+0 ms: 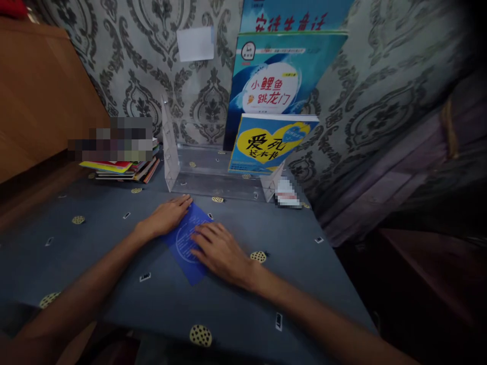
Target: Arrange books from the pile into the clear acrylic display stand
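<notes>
A blue booklet [190, 243] with a white circle and fine print lies flat and slightly turned on the tablecloth. My left hand [169, 215] rests along its upper left edge, fingers stretched out. Across the right side of the booklet lies my right hand [222, 253], its fingers spread and covering part of the circle. Neither hand is wrapped around anything. Just behind them stands a clear stepped display rack [213, 185] carrying a blue and yellow book [262, 144] on its right side.
Taller blue-green books [274, 76] stand on the rack's upper steps. A stack of books [125, 170], partly pixelated, lies at the back left. Right of the rack is a small pixelated item [288, 193]. The table's right edge borders a dark area and a curtain [395, 167].
</notes>
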Available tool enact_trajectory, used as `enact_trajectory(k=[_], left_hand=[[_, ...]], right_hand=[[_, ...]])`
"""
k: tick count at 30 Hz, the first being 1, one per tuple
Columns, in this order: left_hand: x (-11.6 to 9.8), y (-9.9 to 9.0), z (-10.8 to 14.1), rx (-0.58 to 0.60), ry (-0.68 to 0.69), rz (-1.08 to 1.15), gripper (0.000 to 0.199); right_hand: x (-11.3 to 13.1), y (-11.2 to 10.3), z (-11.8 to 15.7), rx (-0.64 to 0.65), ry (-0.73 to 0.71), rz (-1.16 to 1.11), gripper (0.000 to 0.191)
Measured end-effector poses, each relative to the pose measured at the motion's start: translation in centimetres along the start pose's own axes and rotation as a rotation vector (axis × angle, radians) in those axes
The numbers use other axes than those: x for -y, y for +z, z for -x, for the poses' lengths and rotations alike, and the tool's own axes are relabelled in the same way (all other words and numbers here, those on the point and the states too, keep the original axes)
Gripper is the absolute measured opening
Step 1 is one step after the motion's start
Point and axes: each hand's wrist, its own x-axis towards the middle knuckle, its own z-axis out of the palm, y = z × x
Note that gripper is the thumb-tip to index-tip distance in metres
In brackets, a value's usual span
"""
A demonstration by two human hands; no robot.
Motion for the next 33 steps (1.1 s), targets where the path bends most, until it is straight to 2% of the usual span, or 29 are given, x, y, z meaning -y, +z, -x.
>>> enact_trajectory(k=[3, 5, 9, 13, 16, 19, 21, 24, 28, 30, 33], left_hand=[[0.3, -0.4, 0.1, -0.06, -0.008, -0.028, 0.043], [0.0, -0.8, 0.2, -0.101, -0.015, -0.052, 0.04], [-0.7, -1.7, 0.5, -0.094, -0.078, -0.074, 0.033], [-0.5, -2.4, 0.8, -0.059, -0.145, -0.027, 0.029], [-0.6, -3.1, 1.1, -0.004, -0.147, 0.165, 0.029], [-1.5, -3.7, 1.4, 0.109, -0.139, 0.429, 0.031], [-2.3, -3.9, 1.5, 0.175, -0.159, 0.537, 0.033], [-3.2, -3.8, 1.6, 0.215, -0.205, 0.61, 0.033], [-3.4, -3.2, 1.6, 0.204, -0.21, 0.627, 0.032], [-3.1, -2.9, 1.6, 0.198, -0.196, 0.625, 0.033], [-2.7, -2.7, 1.5, 0.18, -0.166, 0.583, 0.034]], right_hand=[[1.3, 1.2, 0.7, 0.022, -0.245, -0.034, 0.027], [1.9, 1.4, 0.8, 0.069, -0.303, -0.029, 0.026], [1.7, 0.8, 1.0, 0.133, -0.184, -0.04, 0.028], [-0.6, -0.4, 2.3, 0.152, -0.055, -0.025, 0.023], [-2.8, -1.4, 3.7, 0.117, 0.067, 0.018, 0.019], [-3.8, -1.9, 4.5, 0.069, 0.183, 0.063, 0.021], [-3.3, -1.6, 4.5, 0.039, 0.223, 0.049, 0.023], [-0.7, -0.5, 3.5, 0.015, 0.201, -0.057, 0.03], [2.8, 1.1, 1.8, 0.121, 0.126, -0.187, 0.058], [3.3, 1.6, 1.4, 0.165, 0.132, -0.203, 0.068], [2.6, 1.9, 2.0, 0.177, 0.174, -0.178, 0.073]])
